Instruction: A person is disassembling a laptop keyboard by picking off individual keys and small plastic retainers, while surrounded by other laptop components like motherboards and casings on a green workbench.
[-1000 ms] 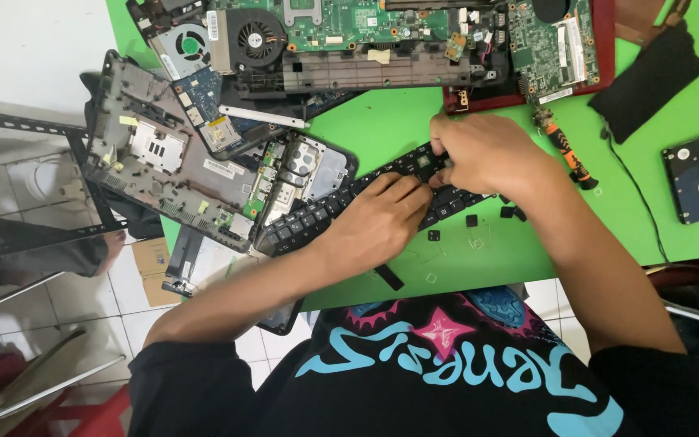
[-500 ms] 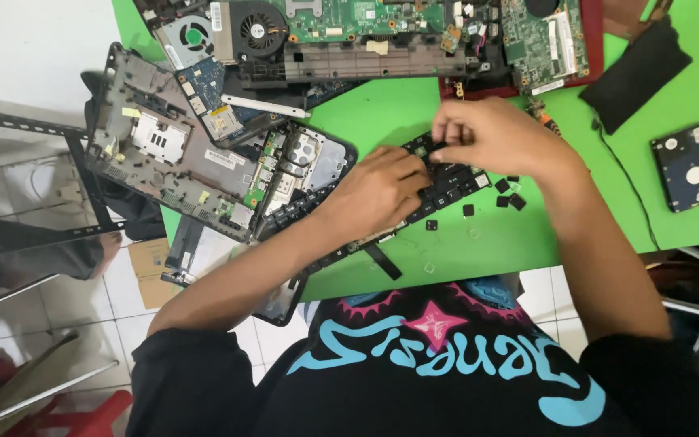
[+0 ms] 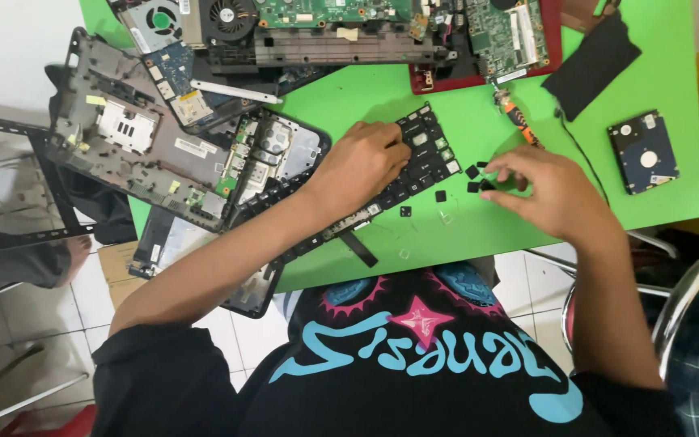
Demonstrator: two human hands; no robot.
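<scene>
A black laptop keyboard [image 3: 424,158] lies slanted on the green table [image 3: 463,226], with several keycaps gone at its right end. My left hand [image 3: 359,166] rests flat on the keyboard's middle, pressing it down. To the right of the keyboard, my right hand [image 3: 537,188] hovers over a few loose black keycaps [image 3: 472,180], fingertips pinched at one of them. More single keycaps [image 3: 405,211] lie just below the keyboard.
Stripped laptop shells [image 3: 135,142], a green circuit board [image 3: 325,12] with black fans [image 3: 228,16] and a red laptop base [image 3: 527,44] crowd the table's far and left side. A hard drive [image 3: 642,152], a black flat pad [image 3: 590,53] and an orange-handled screwdriver [image 3: 515,113] lie at right. Metal chair [image 3: 681,299] at lower right.
My right hand has left the keyboard's right end and moved right to the loose keycaps. My left hand stays on the keyboard. More bare spots show at the keyboard's right end.
</scene>
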